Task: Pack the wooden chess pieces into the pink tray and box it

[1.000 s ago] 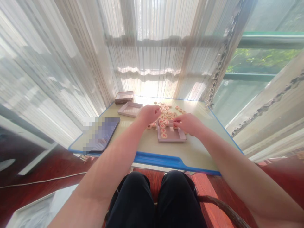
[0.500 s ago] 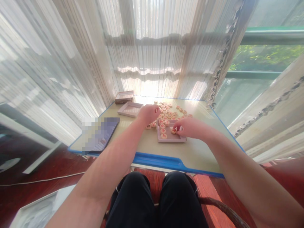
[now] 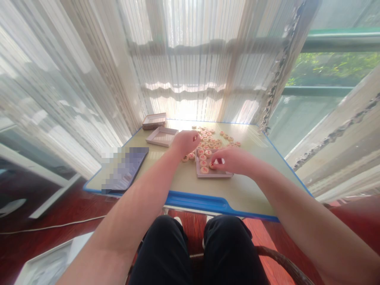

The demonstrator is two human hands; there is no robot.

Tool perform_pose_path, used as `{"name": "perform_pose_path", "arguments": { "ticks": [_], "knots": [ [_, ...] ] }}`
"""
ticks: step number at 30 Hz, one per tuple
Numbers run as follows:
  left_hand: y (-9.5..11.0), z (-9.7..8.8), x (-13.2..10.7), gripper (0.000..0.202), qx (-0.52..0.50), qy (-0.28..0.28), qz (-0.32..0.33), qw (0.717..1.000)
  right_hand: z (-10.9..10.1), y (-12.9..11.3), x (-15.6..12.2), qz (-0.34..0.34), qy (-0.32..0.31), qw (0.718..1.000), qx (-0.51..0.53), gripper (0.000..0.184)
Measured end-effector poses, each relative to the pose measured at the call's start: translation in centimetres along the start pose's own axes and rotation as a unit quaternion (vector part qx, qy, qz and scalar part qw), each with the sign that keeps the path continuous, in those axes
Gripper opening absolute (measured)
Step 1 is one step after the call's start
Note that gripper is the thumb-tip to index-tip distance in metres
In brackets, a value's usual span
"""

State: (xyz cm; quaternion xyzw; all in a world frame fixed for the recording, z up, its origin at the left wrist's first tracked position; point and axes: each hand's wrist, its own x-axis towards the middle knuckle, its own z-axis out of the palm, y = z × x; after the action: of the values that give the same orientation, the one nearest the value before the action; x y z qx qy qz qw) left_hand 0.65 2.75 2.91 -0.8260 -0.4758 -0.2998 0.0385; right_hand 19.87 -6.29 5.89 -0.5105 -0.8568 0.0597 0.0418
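My right hand [image 3: 230,160] pinches a round xiangqi piece [image 3: 211,166] inside a shallow pale tray [image 3: 218,175]. Beside that piece, along the tray's left side, lie several pieces with red characters, such as this xiangqi piece [image 3: 204,170]. My left hand [image 3: 187,141] is closed above the table, just left of a loose spread of xiangqi pieces [image 3: 208,138]. Its curled fingers hide what they hold, if anything. Below that hand, a piece with a dark character [image 3: 185,158] lies next to a red one [image 3: 191,156], outside the tray.
A second shallow tray [image 3: 162,136] lies left of my left hand, and behind it is a stack of similar trays [image 3: 154,120]. A dark tablet [image 3: 130,170] rests at the left of the blue-edged table [image 3: 255,198]. Sheer curtains [image 3: 190,71] hang beyond the table.
My right hand has shifted slightly left within the tray, bringing the pinched piece close to the column of pieces there. My left hand has stayed almost still.
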Motion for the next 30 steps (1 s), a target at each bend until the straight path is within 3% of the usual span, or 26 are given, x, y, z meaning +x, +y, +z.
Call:
{"name": "perform_pose_path", "arguments": {
  "ticks": [13, 30],
  "knots": [
    [-0.1, 0.1, 0.1, 0.024, 0.001, -0.007, -0.001, 1.0, 1.6, 1.3, 1.3, -0.038, 0.062, 0.997, 0.028, 0.02],
    [0.1, 0.2, 0.1, 0.026, 0.005, -0.042, 0.002, 0.999, 1.9, 1.7, 1.5, -0.029, 0.057, 0.997, 0.03, 0.018]
  ]
}}
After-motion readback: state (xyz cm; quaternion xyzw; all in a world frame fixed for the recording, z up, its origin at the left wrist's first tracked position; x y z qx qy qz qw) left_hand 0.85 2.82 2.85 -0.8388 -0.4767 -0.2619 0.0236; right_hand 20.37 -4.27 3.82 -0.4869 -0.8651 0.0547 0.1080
